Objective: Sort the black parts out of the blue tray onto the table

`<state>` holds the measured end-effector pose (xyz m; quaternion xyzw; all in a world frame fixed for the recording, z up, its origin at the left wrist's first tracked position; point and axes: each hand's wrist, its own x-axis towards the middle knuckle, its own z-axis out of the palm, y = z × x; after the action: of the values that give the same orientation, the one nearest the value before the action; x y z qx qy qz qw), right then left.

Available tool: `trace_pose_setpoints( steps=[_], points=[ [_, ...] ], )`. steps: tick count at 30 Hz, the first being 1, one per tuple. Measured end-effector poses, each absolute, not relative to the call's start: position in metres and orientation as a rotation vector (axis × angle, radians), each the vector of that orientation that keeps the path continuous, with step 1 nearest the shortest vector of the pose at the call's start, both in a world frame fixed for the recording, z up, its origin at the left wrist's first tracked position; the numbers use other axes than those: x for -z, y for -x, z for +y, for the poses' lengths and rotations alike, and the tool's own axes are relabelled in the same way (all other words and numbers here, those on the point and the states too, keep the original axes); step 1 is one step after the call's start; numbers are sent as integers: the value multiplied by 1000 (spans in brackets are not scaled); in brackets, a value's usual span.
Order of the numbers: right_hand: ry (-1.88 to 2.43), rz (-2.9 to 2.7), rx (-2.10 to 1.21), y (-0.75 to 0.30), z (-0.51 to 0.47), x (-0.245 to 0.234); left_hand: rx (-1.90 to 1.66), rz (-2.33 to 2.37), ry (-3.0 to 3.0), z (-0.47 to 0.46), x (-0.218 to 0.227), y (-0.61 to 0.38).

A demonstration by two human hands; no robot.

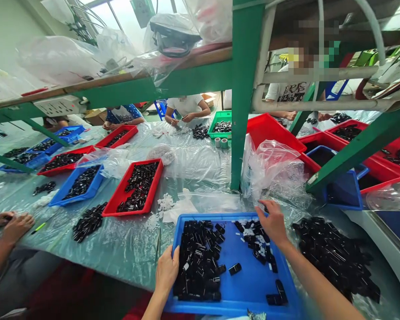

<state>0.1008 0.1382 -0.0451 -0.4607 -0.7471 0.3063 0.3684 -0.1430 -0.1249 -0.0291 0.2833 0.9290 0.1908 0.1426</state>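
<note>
Factory bench line, head view. Long worktop under clear plastic sheeting, with a green steel post rising mid-surface. A red plastic tray of black parts sits beyond.

At the near edge lies a shallow blue plastic tray. Left hand is closed on its near-left rim, thumb over the lip, steadying it. Right hand is at the far rim, fingers curled down over a scatter of small black plastic pieces mixed with white bits. Whether it pinches one, cannot tell. A denser black block fills the tray's left side, by the left hand.

Judgement: sorting stage, partway through. The next pick needs a fine fingertip pinch with the tray held steady. Co-worker's hand is far left, well apart.
</note>
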Motion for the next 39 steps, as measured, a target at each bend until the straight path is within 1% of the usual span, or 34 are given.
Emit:
trace_pose_setpoints(
  steps=[1,3,5,8,13,17,21,25,27,29,31,33,37,39],
  points=[
    [1087,-1982,-804,-93,121,42,-534,2681,-813,-125,30,143],
    [954,-2206,-946,-72,86,43,-514,2680,-820,-126,31,143],
    [975,-2436,-975,-50,57,50,-502,2676,-840,-126,32,143],
    [1073,-2536,-929,-26,31,65,-463,2680,-844,-126,33,143],
    [1139,-2530,-923,-20,25,84,-417,2684,-836,-127,34,143],
    [1099,-2468,-989,-28,27,86,-420,2683,-841,-126,34,144],
    [1039,-2357,-1131,-36,36,72,-448,2664,-815,-125,31,144],
    [1065,-2172,-1217,-55,68,47,-516,2651,-819,-125,29,142],
    [1155,-2017,-1160,-71,94,40,-529,2642,-807,-124,27,142],
    [1288,-1912,-995,-87,123,41,-525,2631,-787,-124,26,141],
    [1397,-1906,-845,-102,149,48,-510,2626,-773,-123,26,141],
    [1457,-1925,-791,-111,169,58,-499,2631,-772,-123,26,141],
    [1488,-1953,-718,-109,177,63,-509,2634,-785,-124,27,140],
    [1405,-1978,-656,-98,161,57,-512,2638,-784,-124,27,140]
  ],
)
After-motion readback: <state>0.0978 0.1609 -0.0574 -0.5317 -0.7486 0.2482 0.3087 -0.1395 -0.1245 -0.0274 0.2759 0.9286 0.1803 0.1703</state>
